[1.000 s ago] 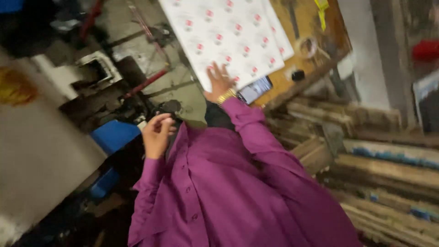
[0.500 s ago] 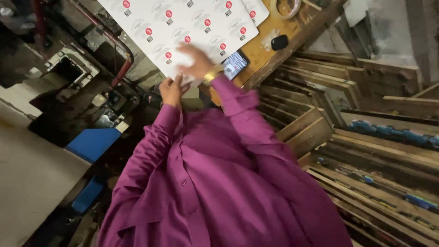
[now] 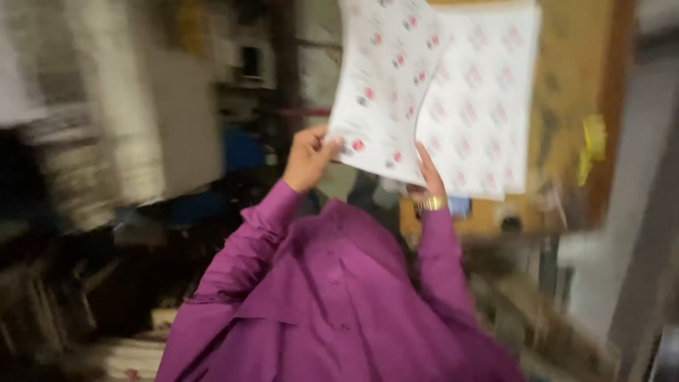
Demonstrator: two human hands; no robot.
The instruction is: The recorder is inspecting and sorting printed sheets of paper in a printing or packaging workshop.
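The picture is blurred by motion. My left hand (image 3: 308, 157) pinches the lower left corner of a white printed sheet (image 3: 385, 78) covered with small red marks, lifting it off a stack of similar sheets (image 3: 488, 106). My right hand (image 3: 428, 172), with a gold watch at the wrist, grips the sheet's lower edge on the right. Both arms wear purple sleeves. The stack lies on a wooden table (image 3: 566, 85).
A blurred grey machine (image 3: 113, 120) fills the left. A blue object (image 3: 244, 150) sits behind my left hand. Yellow bits (image 3: 593, 145), a phone (image 3: 460, 206) and a small dark item (image 3: 511, 224) lie on the table. Wooden pallets (image 3: 537, 304) are at lower right.
The view has swung round and blurred. Both hands, which were at the edge of the sheets, now hold one sheet and have raised it off the stack.
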